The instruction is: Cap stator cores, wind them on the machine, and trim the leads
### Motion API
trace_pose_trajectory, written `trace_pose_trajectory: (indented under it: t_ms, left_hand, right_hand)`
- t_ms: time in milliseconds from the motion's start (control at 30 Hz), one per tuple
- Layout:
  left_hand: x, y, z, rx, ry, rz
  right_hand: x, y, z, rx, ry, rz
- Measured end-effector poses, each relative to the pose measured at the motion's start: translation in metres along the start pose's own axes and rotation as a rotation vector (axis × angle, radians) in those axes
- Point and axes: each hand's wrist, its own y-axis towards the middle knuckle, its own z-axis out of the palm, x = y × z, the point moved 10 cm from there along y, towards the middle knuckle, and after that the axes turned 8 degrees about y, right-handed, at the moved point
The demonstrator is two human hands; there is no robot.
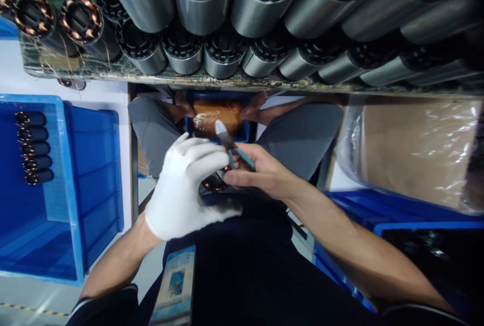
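Observation:
My left hand (pixel 189 182), in a white glove, is at the middle over my lap. Its thumb is stretched out and apart from the curved fingers. In the gap between them shows part of a dark motor part with copper windings (pixel 214 185). Most of that part is hidden, and I cannot tell what supports it. Bare, my right hand (pixel 260 172) is closed on cutting pliers (pixel 226 138) with teal handles, their jaws pointing up and left. The left fingertips are close beside the pliers' handles.
Metal cylinders (pixel 223 58) with black slotted tops line the bench edge (pixel 181 83). Copper-wound parts (pixel 81 19) stand at its left end. A blue crate (pixel 96 159) holding several wound parts is left; a wrapped carton (pixel 412 149) is right. Another person's legs (pixel 298 134) are opposite.

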Motion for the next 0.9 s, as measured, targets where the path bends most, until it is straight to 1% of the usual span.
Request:
trace_pose_trajectory:
  t_ms: [33, 67, 100, 133, 167, 200, 233, 267, 300, 333, 367, 433, 500, 567, 633, 733, 833, 900]
  left_hand:
    - [0.003, -0.006, -0.011, -0.068, 0.001, -0.056]
    - [0.011, -0.012, -0.019, -0.113, -0.022, -0.142]
    - [0.021, -0.017, -0.020, -0.107, -0.086, -0.249]
    - [0.032, -0.022, -0.012, -0.042, -0.197, -0.365]
    - [0.040, -0.025, 0.004, 0.079, -0.353, -0.465]
    - [0.039, -0.027, 0.025, 0.221, -0.532, -0.531]
    - [0.034, -0.027, 0.042, 0.342, -0.706, -0.562]
    - [0.027, -0.024, 0.055, 0.424, -0.841, -0.577]
    - [0.021, -0.020, 0.064, 0.463, -0.919, -0.585]
    - [0.018, -0.015, 0.068, 0.463, -0.946, -0.589]
    - [0.017, -0.009, 0.068, 0.434, -0.942, -0.591]
    - [0.016, 0.000, 0.062, 0.362, -0.893, -0.574]
    - [0.013, 0.006, 0.056, 0.337, -0.834, -0.545]
    - [0.009, 0.007, 0.054, 0.366, -0.796, -0.516]
    - [0.007, 0.008, 0.054, 0.396, -0.781, -0.500]
    - [0.008, 0.006, 0.057, 0.429, -0.747, -0.511]
    - [0.008, 0.005, 0.061, 0.438, -0.682, -0.516]
    - [0.008, 0.005, 0.063, 0.406, -0.656, -0.526]
  right_hand:
    - [0.004, -0.003, -0.006, -0.040, -0.033, -0.031]
    - [0.010, -0.007, -0.011, -0.078, -0.079, -0.077]
    - [0.017, -0.011, -0.014, -0.108, -0.128, -0.143]
    - [0.026, -0.015, -0.014, -0.119, -0.173, -0.224]
    - [0.036, -0.019, -0.010, -0.104, -0.209, -0.314]
    - [0.045, -0.023, -0.003, -0.071, -0.233, -0.398]
    - [0.053, -0.028, 0.005, -0.029, -0.260, -0.472]
    - [0.061, -0.033, 0.014, 0.012, -0.302, -0.524]
    - [0.067, -0.038, 0.021, 0.037, -0.367, -0.550]
    - [0.072, -0.043, 0.025, 0.042, -0.456, -0.555]
    - [0.078, -0.048, 0.027, 0.027, -0.559, -0.549]
    - [0.088, -0.060, 0.026, 0.006, -0.764, -0.523]
    - [0.095, -0.072, 0.024, 0.033, -0.921, -0.498]
    - [0.098, -0.081, 0.022, 0.079, -1.039, -0.477]
    - [0.099, -0.086, 0.019, 0.093, -1.143, -0.468]
    - [0.099, -0.091, 0.022, 0.128, -1.286, -0.499]
    - [0.099, -0.096, 0.026, 0.149, -1.412, -0.545]
    - [0.098, -0.096, 0.024, 0.150, -1.414, -0.523]
